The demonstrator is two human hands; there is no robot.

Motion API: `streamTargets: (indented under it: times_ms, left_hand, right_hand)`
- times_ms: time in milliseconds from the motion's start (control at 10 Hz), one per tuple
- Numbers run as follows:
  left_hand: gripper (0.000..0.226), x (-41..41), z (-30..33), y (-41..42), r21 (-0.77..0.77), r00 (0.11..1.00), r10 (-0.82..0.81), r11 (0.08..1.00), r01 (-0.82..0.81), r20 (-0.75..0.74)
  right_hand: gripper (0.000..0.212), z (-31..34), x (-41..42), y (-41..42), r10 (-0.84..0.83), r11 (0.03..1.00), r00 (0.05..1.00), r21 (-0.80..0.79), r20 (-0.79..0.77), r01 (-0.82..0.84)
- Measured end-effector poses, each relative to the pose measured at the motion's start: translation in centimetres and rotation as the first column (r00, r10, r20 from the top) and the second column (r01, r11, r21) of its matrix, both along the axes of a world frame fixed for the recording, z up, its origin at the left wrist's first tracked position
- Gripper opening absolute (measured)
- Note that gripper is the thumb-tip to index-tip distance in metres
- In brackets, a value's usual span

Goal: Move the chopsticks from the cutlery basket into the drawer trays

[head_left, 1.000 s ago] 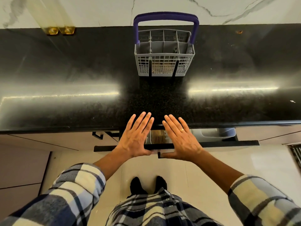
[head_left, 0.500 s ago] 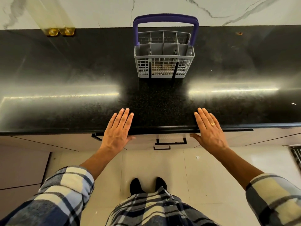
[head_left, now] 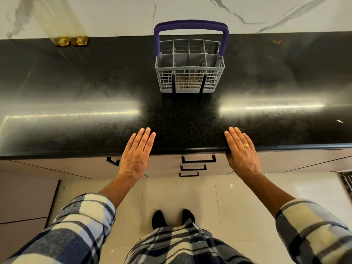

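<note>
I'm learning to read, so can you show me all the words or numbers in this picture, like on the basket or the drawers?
None: there are no words, numbers or signs to read in this picture.
Grey plastic cutlery basket with a purple handle: no label or brand shows.
Beige drawer fronts with black handles: plain, no writing.
Black speckled stone countertop: only glare and specks.

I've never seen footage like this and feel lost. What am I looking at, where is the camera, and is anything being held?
There is no machine here: a person wears a camera on the head, looking down at their own hands. The left hand and right hand lie flat and open at the edge of the black speckled stone countertop, holding nothing. Farther back stands a grey plastic cutlery basket with a purple handle. Below the edge, the beige drawers with black handles are closed.
</note>
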State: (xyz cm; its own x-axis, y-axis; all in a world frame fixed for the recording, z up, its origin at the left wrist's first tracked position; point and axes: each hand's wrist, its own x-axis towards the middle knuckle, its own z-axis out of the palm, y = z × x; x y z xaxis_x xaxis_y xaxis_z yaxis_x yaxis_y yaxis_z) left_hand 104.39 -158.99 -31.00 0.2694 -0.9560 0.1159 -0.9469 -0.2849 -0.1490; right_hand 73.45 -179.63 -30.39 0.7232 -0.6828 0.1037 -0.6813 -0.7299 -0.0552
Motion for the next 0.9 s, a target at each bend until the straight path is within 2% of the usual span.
streamTargets:
  times_ms: [200, 400, 500, 600, 700, 800, 900]
  left_hand:
    - [0.084, -1.0, 0.1, -0.6, -0.04, 0.998, 0.065, 0.997, -0.065, -0.004]
    - [0.093, -1.2, 0.4, -0.7, 0.063, 0.992, 0.106, 0.993, -0.102, -0.068]
    - [0.103, -2.0, 1.6, -1.2, 0.07, 0.985, 0.101, 0.993, -0.092, -0.143]
    - [0.095, -2.3, 3.1, -2.5, -0.026, 0.978, 0.084, 0.996, -0.09, -0.19]
    - [0.086, -1.8, 6.1, -6.0, -0.137, 0.984, 0.058, 0.987, -0.082, -0.167]
    - [0.084, -0.3, 9.3, -9.0, -0.194, 0.989, 0.052, 0.978, -0.079, -0.139]
    - [0.083, 1.6, 14.1, -11.8, -0.301, 0.997, 0.042, 0.952, -0.059, -0.062]
  right_hand:
    - [0.081, 0.1, 0.4, 0.1, -0.025, 0.999, 0.999, 0.022, -0.043, 0.026]
    - [0.083, 0.2, 0.4, 0.2, -0.025, 0.999, 0.999, 0.027, -0.039, 0.026]
    - [0.093, 1.3, 1.3, 0.8, -0.009, 0.998, 0.999, 0.056, -0.053, 0.012]
    - [0.088, 2.4, 2.8, 1.2, -0.004, 0.999, 1.0, 0.045, -0.016, 0.005]
    - [0.083, 4.7, 6.0, 0.6, 0.001, 1.0, 0.997, 0.026, 0.082, -0.003]
    - [0.082, 7.3, 8.4, -1.5, -0.014, 1.0, 0.994, -0.007, 0.112, 0.015]
    - [0.081, 11.5, 10.4, -4.2, -0.041, 0.993, 0.979, -0.097, 0.199, 0.062]
